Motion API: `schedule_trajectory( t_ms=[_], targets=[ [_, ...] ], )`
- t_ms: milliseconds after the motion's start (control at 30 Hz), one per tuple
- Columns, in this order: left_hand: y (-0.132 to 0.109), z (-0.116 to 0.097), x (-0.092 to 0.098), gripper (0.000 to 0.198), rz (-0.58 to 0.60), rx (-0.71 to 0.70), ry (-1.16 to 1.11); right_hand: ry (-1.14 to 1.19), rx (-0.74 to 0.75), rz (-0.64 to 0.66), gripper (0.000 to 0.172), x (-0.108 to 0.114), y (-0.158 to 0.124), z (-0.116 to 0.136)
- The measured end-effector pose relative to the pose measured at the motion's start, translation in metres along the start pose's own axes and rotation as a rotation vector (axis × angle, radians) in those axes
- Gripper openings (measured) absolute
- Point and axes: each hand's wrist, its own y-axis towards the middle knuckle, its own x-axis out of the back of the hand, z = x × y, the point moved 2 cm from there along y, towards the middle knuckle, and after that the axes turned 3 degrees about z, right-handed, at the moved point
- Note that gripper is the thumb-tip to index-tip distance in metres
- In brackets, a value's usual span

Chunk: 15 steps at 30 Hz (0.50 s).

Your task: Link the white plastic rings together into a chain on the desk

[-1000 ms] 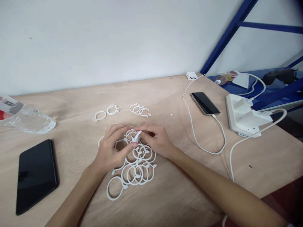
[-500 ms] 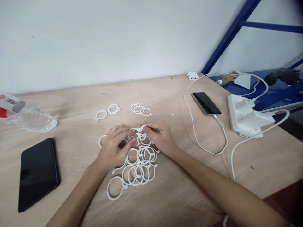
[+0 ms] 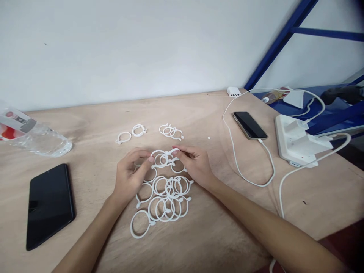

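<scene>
Several white plastic rings with small tabs lie in an overlapping pile [image 3: 168, 208] on the wooden table. At the top of this pile, my left hand [image 3: 132, 170] pinches the left side of a white ring [image 3: 158, 152] between thumb and index finger. My right hand [image 3: 196, 163] is closed on a white ring piece [image 3: 174, 151] just to the right, its thumb and index finger together. The two held pieces meet or overlap between my hands. More rings lie under my fingers, partly hidden.
Small ring groups [image 3: 139, 130] [image 3: 171, 131] lie farther back. A clear bottle [image 3: 48, 140] and a black tablet [image 3: 50, 206] are on the left. On the right are a phone [image 3: 250, 125], a white cable [image 3: 233, 151] and a power strip [image 3: 292, 140].
My left hand has shifted slightly left and now pinches a ring that was lower or hidden before. The whole view has moved a little, so the table items sit slightly further right.
</scene>
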Motion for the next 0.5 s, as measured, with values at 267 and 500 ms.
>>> schedule_trajectory(
  t_ms=[267, 500],
  targets=[
    [-0.001, -0.001, -0.002, 0.016, 0.054, -0.107, 0.120, -0.036, 0.065, -0.031, 0.016, 0.001, 0.000, 0.002],
    [-0.006, -0.009, -0.008, 0.040, 0.118, -0.370, 0.378, -0.018, 0.039, 0.139, 0.020, -0.002, -0.003, 0.006]
  ],
)
